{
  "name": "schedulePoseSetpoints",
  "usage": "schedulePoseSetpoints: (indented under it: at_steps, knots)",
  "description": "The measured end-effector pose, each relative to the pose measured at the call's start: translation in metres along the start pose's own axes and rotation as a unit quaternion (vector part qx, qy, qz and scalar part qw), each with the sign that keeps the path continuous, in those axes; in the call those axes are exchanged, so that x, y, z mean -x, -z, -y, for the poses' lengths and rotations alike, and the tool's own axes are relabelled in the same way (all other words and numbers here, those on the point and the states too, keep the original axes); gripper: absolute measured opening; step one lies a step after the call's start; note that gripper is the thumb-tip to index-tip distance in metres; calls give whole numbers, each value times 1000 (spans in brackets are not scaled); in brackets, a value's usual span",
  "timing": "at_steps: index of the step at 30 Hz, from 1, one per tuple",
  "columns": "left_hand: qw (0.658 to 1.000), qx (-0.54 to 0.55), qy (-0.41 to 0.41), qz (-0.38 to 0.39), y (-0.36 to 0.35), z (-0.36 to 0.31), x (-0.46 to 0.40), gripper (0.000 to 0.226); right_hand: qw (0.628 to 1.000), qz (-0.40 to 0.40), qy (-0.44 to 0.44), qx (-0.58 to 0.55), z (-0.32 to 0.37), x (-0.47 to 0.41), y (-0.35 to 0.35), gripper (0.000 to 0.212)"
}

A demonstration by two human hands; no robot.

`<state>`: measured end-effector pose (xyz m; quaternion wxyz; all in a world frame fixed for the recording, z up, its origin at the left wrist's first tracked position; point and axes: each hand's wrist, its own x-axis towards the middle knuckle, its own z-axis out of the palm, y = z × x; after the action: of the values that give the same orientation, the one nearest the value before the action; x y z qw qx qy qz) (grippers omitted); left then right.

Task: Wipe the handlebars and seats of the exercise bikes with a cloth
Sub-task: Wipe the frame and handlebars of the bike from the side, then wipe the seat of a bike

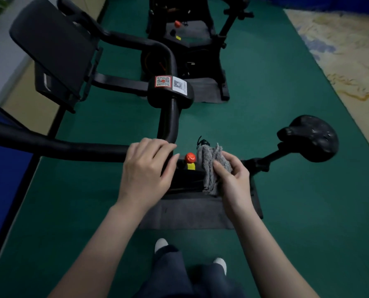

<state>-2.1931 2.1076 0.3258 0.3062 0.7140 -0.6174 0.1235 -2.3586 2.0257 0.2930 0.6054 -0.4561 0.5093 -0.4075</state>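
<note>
A black exercise bike stands right in front of me. Its black handlebar (76, 148) curves from the left to the centre, and its black seat (310, 137) sits on a post at the right. My left hand (145, 168) grips the near bend of the handlebar, fingers curled over the tube. My right hand (232, 176) holds a crumpled grey cloth (211, 166) just right of the bar, above the frame and beside a red knob (190, 157). The cloth touches neither handlebar nor seat.
A black tablet holder (54, 46) sits on the handlebar at upper left, near QR stickers (170, 82). A second black bike (192, 39) stands behind. Both rest on grey mats (183, 216) over green flooring. A blue panel (4, 179) is at left, a patterned rug (351, 57) at right.
</note>
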Motion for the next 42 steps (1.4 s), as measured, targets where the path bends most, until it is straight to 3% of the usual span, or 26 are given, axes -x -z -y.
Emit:
schedulePoseSetpoints:
  at_steps: [5, 13, 22, 31, 42]
  knots:
    - [997, 6, 6, 72, -18, -43, 17, 29, 999, -27, 26, 11, 3, 6, 53, 21]
    - [967, -22, 3, 253, -82, -158, 37, 42, 994, -107, 29, 21, 13, 26, 212, 22]
    - [946, -12, -41, 321, -143, -271, 50, 52, 978, -208, 16, -30, 7, 53, 362, 21]
    - [933, -43, -60, 352, -175, -302, 30, 53, 977, -208, 9, -45, 11, 23, 412, 21]
    - [930, -35, 9, 365, -263, -321, -39, 55, 989, -142, -7, 36, 39, -99, 435, 23]
